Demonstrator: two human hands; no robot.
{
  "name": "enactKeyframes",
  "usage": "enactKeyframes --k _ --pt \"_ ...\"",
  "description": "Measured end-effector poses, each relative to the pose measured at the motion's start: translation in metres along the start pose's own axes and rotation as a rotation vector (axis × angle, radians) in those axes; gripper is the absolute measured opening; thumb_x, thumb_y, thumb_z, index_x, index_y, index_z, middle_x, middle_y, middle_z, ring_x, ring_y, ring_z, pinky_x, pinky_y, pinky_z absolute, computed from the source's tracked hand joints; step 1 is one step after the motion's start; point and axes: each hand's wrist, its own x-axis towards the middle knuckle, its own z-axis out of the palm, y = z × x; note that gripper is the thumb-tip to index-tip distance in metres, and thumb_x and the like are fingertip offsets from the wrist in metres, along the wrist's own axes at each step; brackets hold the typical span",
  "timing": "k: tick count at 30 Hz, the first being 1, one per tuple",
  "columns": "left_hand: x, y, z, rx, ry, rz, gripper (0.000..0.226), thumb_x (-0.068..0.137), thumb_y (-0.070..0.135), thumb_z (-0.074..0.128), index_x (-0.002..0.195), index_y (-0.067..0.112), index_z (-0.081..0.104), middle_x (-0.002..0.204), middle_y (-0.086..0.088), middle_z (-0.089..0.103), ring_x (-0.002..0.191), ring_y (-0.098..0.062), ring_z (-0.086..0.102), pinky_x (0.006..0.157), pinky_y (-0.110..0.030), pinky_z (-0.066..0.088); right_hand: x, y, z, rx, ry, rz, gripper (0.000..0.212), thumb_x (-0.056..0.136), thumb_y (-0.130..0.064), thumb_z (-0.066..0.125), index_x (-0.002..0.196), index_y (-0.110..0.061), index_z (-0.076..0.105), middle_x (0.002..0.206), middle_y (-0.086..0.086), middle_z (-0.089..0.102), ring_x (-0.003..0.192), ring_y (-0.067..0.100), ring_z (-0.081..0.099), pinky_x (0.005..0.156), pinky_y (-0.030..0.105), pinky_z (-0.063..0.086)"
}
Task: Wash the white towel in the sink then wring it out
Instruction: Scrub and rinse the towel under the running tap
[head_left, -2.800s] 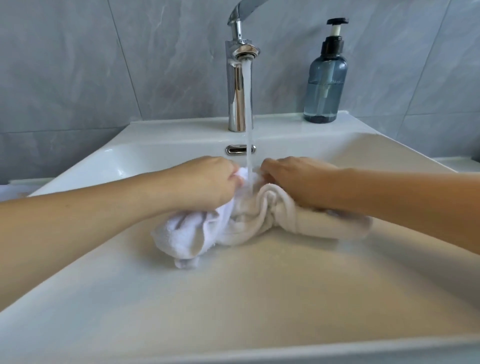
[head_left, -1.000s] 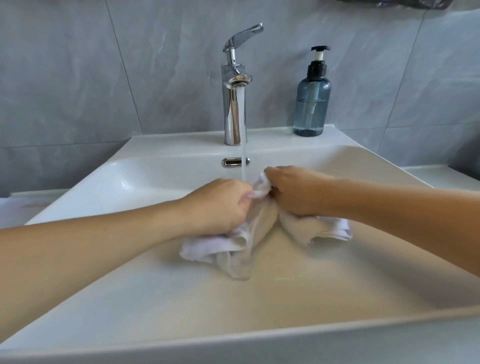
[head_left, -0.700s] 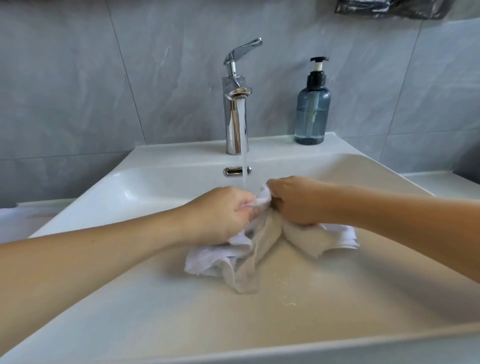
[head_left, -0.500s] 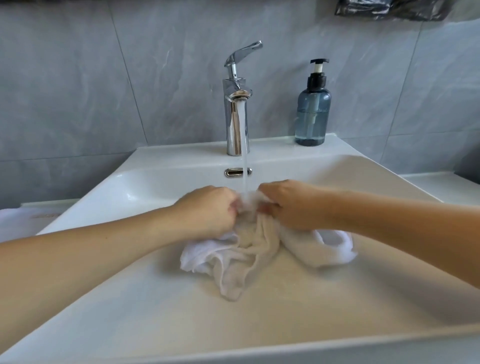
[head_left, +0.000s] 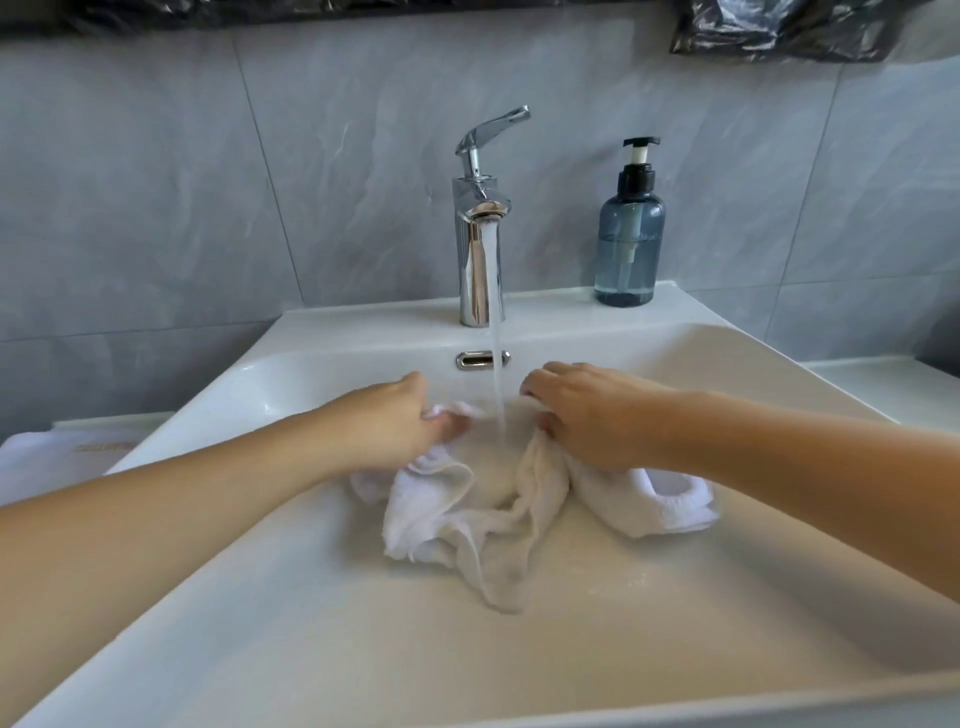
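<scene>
A wet white towel (head_left: 483, 514) lies bunched in the white sink (head_left: 363, 649), stretched between both hands. My left hand (head_left: 395, 421) grips its left part with curled fingers. My right hand (head_left: 582, 415) grips its right part, and a loose fold trails out to the right. Water runs from the chrome tap (head_left: 478, 249) and lands on the stretch of towel between the hands.
A blue pump soap bottle (head_left: 629, 239) stands on the sink's back ledge at the right. An overflow slot (head_left: 482, 359) sits in the back wall of the basin. White cloth (head_left: 47, 462) lies on the counter at the left. Grey tiles rise behind.
My hands have pulled apart from each other, spreading the towel open under the running water. Before, they were pressed close together, rubbing the towel.
</scene>
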Motion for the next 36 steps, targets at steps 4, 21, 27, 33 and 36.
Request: enactKeyframes --k 4,21,27,33,36 --pt "-0.015 0.017 -0.006 0.080 -0.245 -0.045 0.056 0.076 0.062 0.064 0.107 0.025 0.036 0.090 -0.002 0.064 0.077 -0.024 0.067 0.067 -0.033 0.054 -0.002 -0.004 0.002 -0.030 -0.005 -0.097 0.046 0.098 -0.015 0.038 0.142 -0.024 0.033 0.127 0.003 0.051 0.118 0.027 0.050 0.099 0.038 0.040" --pt "-0.007 0.020 0.017 0.159 0.063 0.243 0.024 0.099 0.024 0.039 0.078 0.026 0.049 0.088 0.002 0.062 0.084 -0.023 0.055 0.069 -0.033 0.042 -0.006 -0.018 0.004 0.073 -0.075 -0.079 0.024 0.100 -0.025 0.038 0.077 -0.031 0.034 0.086 -0.009 0.048 0.092 0.024 0.052 0.082 0.038 0.044" --pt "-0.003 0.018 0.018 0.057 0.046 0.286 0.035 0.101 0.025 0.042 0.065 0.026 0.042 0.065 0.010 0.048 0.069 -0.015 0.049 0.061 -0.032 0.035 -0.007 -0.018 0.004 0.079 -0.043 -0.066 0.024 0.098 -0.023 0.037 0.076 -0.032 0.037 0.092 -0.005 0.056 0.089 0.023 0.052 0.077 0.035 0.042" --pt "0.001 0.024 0.019 -0.064 -0.037 0.286 0.034 0.099 0.034 0.048 0.068 0.019 0.046 0.067 0.006 0.051 0.065 -0.016 0.047 0.060 -0.025 0.040 -0.003 -0.008 0.005 0.007 -0.023 0.010 0.024 0.101 -0.025 0.037 0.078 -0.028 0.035 0.092 -0.004 0.052 0.091 0.026 0.052 0.077 0.036 0.041" --pt "0.007 0.005 0.009 0.045 0.048 0.185 0.024 0.100 0.040 0.044 0.083 0.024 0.042 0.081 0.002 0.054 0.076 -0.024 0.051 0.064 -0.032 0.039 -0.002 -0.007 0.006 -0.003 0.000 0.008 0.023 0.105 -0.034 0.030 0.085 -0.025 0.037 0.094 -0.002 0.053 0.089 0.026 0.051 0.077 0.037 0.040"
